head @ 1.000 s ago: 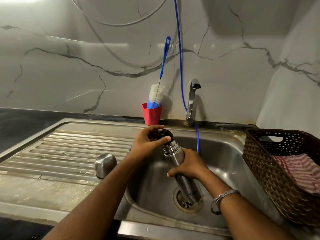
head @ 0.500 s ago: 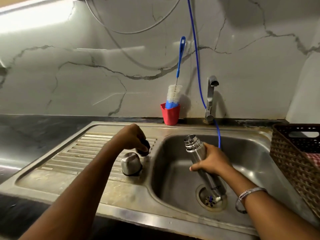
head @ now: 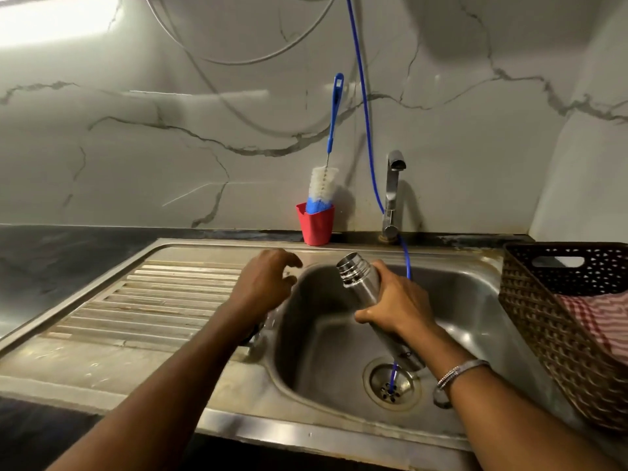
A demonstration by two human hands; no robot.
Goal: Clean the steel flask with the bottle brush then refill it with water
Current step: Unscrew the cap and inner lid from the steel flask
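Flask (head: 361,283), uncapped and tilted over the sink basin (head: 326,334), sits in the right hand (head: 397,304), which grips its body. Left hand (head: 263,283), loosely curled and holding nothing, hovers between it and the bottle brush (head: 323,188) standing in the red cup (head: 316,226). A hasty reach could tip that cup, and wet steel might slip from one hand.

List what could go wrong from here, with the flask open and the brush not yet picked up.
1. The right hand alone grips the tilted flask over the sink; if wet, it might slip onto the drain.
2. The brush stands tall in a small red cup; the empty left hand, reaching for it, may tip the cup.
3. The blue hose hangs close behind the flask and could snag while scrubbing.
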